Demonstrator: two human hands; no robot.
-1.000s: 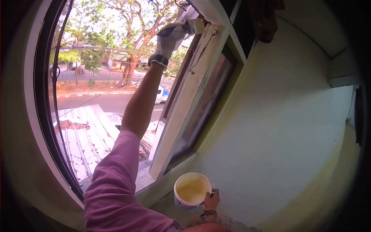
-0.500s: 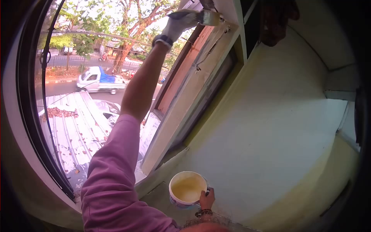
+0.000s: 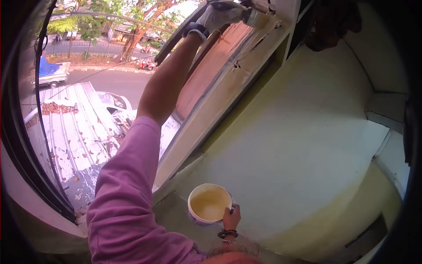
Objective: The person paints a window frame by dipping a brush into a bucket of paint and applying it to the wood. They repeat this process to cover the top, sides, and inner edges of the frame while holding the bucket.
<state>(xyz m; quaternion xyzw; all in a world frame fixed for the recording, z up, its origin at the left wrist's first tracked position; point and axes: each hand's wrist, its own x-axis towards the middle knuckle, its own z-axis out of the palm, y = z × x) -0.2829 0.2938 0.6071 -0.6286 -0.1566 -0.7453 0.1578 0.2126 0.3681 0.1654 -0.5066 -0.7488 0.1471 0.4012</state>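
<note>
My left hand (image 3: 222,15), in a pale glove with a dark band at the wrist, reaches up at the top of the view. It is closed on a paintbrush (image 3: 257,19), whose pale bristles are at the upper part of a worn, cream window frame (image 3: 252,55); whether they touch it I cannot make out. Low in the middle, my right hand (image 3: 232,216), bare and with bracelets on the wrist, grips the side handle of a white paint bucket (image 3: 195,215). Pale yellow paint (image 3: 211,207) lies inside it.
A pale wall (image 3: 281,145) with yellowish edges fills the right side. A dark window edge (image 3: 26,163) runs down the left. Outside are a corrugated roof (image 3: 66,145) with dry leaves, a road (image 3: 96,79) and a truck (image 3: 52,72).
The view has shifted, and my left hand with the paintbrush now appears farther right and higher. The bucket sits slightly higher and more left in view. Outside, the truck has moved left.
</note>
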